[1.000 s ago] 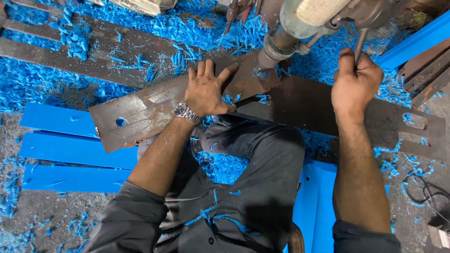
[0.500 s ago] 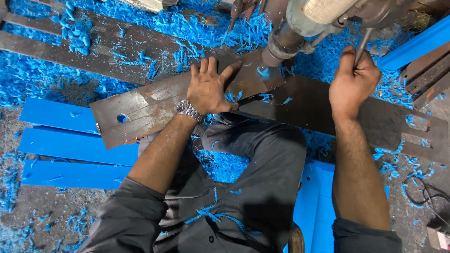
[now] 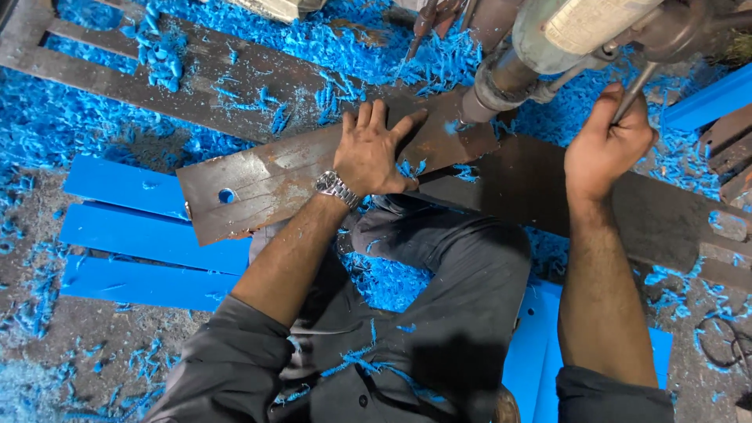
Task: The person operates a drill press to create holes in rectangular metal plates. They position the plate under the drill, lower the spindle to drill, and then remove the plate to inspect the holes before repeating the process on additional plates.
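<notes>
The left hand (image 3: 374, 153) lies flat and wide open on a rusty steel plate (image 3: 274, 184), the fingers spread and the palm pressing down; a metal wristwatch (image 3: 337, 189) sits on the wrist. The plate is long and tilted across the view, its left end over the blue painted bars (image 3: 133, 235), its right end under the drill spindle (image 3: 493, 86); one round hole (image 3: 226, 195) with blue showing through it is near the left end of the plate. The spindle stands on the plate just beside the fingertips of the left hand (I cannot tell if the bit is inside the metal or only touching it). The right hand (image 3: 607, 145) is closed around a thin metal lever (image 3: 633, 92) that comes out from the drill head (image 3: 583, 27); the thumb points up along the lever. A second, darker steel plate (image 3: 627, 207) lies under the first one and goes to the right, below the right hand. Blue shavings (image 3: 352, 47) cover the floor and the plates all around, most thick above the left hand; some lie also on the person's dark trousers (image 3: 446, 266), between the two forearms.
</notes>
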